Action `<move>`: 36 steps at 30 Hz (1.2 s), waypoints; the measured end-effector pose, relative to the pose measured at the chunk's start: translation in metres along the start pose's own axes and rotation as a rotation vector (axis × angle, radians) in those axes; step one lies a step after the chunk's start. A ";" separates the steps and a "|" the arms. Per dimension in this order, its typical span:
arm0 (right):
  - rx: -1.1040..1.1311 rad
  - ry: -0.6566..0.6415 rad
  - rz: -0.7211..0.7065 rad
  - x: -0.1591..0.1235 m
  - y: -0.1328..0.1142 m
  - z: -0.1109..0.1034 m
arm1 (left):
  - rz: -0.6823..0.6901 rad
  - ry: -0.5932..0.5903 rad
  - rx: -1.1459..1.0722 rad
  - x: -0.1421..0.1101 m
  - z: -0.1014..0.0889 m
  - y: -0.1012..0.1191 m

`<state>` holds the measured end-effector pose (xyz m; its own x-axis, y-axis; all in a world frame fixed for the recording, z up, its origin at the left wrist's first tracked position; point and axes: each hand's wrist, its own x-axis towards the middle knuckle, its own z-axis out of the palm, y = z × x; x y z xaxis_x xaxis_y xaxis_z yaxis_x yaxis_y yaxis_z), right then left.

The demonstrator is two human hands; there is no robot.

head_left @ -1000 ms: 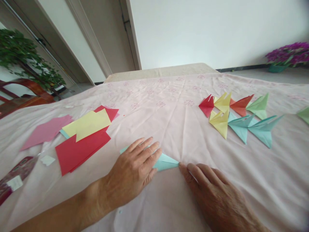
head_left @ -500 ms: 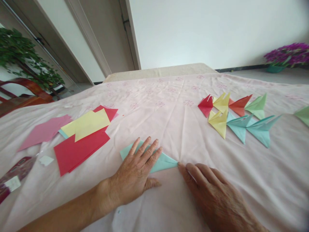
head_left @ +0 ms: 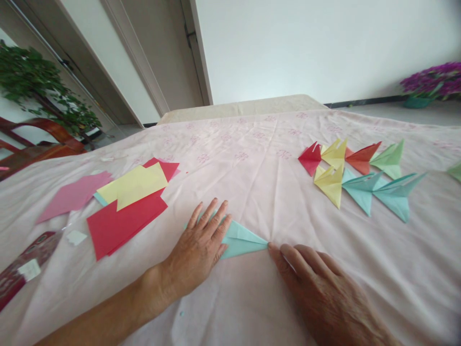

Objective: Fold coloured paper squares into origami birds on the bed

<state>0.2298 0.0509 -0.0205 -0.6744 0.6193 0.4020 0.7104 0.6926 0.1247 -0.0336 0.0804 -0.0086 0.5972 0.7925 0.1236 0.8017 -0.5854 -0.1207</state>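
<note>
While pink cloth [head_left: 248, 182] faces white wall [head_left: 288, 48], left hand [head_left: 198, 245] and right hand [head_left: 320, 288] lie open

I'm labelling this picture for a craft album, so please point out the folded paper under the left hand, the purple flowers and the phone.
folded paper [head_left: 243, 240]: head view, its uncovered right part
purple flowers [head_left: 434, 80]: head view, mid-bloom
phone [head_left: 11, 287]: head view, its back

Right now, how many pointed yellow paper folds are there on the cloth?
2. The back yellow fold is between the red fold and the orange fold; the front yellow fold is left of two blue folds.
</note>
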 end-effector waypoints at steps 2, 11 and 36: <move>0.001 -0.005 0.005 0.000 0.000 0.001 | 0.091 -0.005 -0.011 0.002 0.000 0.001; -0.021 0.026 0.001 0.005 -0.001 -0.003 | 0.187 -0.028 -0.192 0.013 -0.004 0.026; -0.050 0.008 0.012 0.007 -0.001 -0.010 | 0.036 -0.108 -0.205 0.003 0.002 0.011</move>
<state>0.2262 0.0508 -0.0093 -0.6643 0.6242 0.4112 0.7277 0.6656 0.1654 -0.0234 0.0768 -0.0112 0.6285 0.7777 0.0158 0.7744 -0.6275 0.0809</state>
